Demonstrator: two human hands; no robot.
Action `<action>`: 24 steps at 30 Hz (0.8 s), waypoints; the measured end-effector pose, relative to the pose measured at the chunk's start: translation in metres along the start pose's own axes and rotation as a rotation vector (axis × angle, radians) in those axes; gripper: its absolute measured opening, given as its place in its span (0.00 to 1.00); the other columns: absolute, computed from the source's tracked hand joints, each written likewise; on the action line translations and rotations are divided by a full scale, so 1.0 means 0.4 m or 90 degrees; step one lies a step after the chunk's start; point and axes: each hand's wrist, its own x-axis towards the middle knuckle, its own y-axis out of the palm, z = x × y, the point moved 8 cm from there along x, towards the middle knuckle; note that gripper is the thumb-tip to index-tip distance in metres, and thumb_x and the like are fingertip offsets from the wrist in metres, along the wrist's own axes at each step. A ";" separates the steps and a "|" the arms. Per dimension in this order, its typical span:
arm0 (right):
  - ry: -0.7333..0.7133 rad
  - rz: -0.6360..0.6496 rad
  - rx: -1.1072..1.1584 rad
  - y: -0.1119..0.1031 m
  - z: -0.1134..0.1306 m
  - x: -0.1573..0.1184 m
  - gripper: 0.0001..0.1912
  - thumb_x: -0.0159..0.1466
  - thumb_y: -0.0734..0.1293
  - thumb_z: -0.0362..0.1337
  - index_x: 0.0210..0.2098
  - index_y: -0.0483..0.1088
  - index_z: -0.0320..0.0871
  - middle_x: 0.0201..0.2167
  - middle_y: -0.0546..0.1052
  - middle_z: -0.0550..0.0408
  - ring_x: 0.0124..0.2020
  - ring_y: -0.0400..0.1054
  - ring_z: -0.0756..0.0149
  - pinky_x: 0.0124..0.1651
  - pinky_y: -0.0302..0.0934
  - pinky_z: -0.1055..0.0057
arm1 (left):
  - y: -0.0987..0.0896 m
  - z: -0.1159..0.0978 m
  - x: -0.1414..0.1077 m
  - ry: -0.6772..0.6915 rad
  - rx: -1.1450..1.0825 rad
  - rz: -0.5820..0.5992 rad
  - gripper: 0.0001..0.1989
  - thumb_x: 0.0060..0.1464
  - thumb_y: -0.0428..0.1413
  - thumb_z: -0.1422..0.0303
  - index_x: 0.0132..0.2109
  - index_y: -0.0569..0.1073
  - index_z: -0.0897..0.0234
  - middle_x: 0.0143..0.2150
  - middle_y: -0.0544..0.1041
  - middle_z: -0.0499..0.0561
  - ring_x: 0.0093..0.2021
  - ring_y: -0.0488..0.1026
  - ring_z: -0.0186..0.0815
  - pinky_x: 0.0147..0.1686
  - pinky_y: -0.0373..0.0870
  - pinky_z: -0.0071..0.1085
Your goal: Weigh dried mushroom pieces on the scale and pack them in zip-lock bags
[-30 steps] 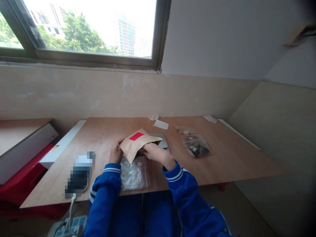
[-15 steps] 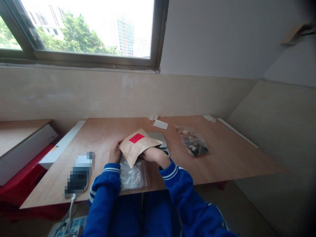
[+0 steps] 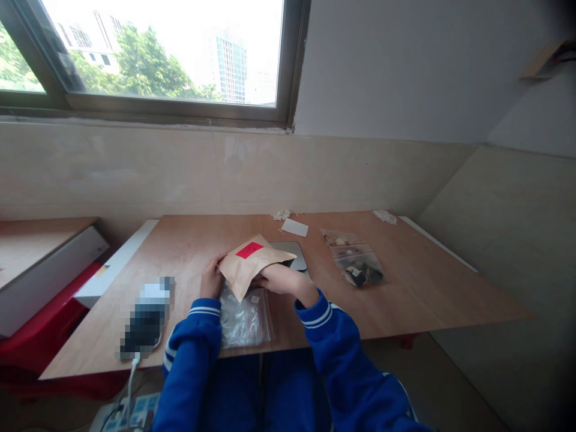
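A brown kraft paper bag with a red label lies tilted above the table, its mouth turned toward my right side. My left hand grips the bag's left edge. Into its mouth reaches my right hand, with most of the fingers hidden inside, so what they hold does not show. Below the bag is a stack of clear zip bags with red seal lines. Behind the bag, partly covered, sits a flat silver-topped device like a small scale.
Zip bags with dark and pale pieces lie to the right on the wooden table. A white card and crumpled white scraps are at the back. A blurred-out phone-like object with a cable lies left.
My right hand has drawn slightly back toward the right, so more of it shows at the bag's mouth. My left hand keeps its grip. The view has shifted a little.
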 end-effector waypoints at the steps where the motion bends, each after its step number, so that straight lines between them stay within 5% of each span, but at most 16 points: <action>1: -0.009 0.044 0.000 -0.005 0.008 -0.006 0.13 0.60 0.69 0.30 0.45 0.77 0.46 0.51 0.77 0.53 0.58 0.66 0.57 0.62 0.56 0.62 | 0.001 0.006 0.000 -0.003 -0.002 0.002 0.19 0.51 0.53 0.65 0.50 0.74 0.63 0.53 0.77 0.56 0.52 0.74 0.44 0.54 0.69 0.41; 3: -0.022 0.102 0.002 -0.021 0.020 -0.017 0.14 0.62 0.67 0.30 0.48 0.75 0.45 0.53 0.76 0.51 0.58 0.66 0.58 0.62 0.56 0.62 | 0.002 0.018 0.001 -0.008 -0.003 0.003 0.19 0.51 0.53 0.65 0.50 0.74 0.63 0.53 0.77 0.56 0.52 0.74 0.44 0.54 0.69 0.41; 13: -0.033 0.090 0.065 -0.063 0.008 -0.032 0.07 0.65 0.68 0.37 0.41 0.74 0.41 0.43 0.78 0.51 0.45 0.71 0.61 0.50 0.62 0.68 | 0.001 0.007 0.000 -0.011 0.015 0.001 0.19 0.50 0.53 0.66 0.50 0.75 0.63 0.50 0.78 0.55 0.50 0.75 0.43 0.52 0.70 0.40; 24: -0.010 -0.095 0.034 -0.118 0.029 -0.035 0.10 0.66 0.66 0.43 0.39 0.73 0.43 0.43 0.72 0.51 0.46 0.68 0.63 0.50 0.61 0.68 | -0.002 0.008 0.004 -0.002 0.041 0.006 0.19 0.49 0.51 0.67 0.49 0.74 0.64 0.49 0.78 0.56 0.51 0.74 0.44 0.53 0.69 0.38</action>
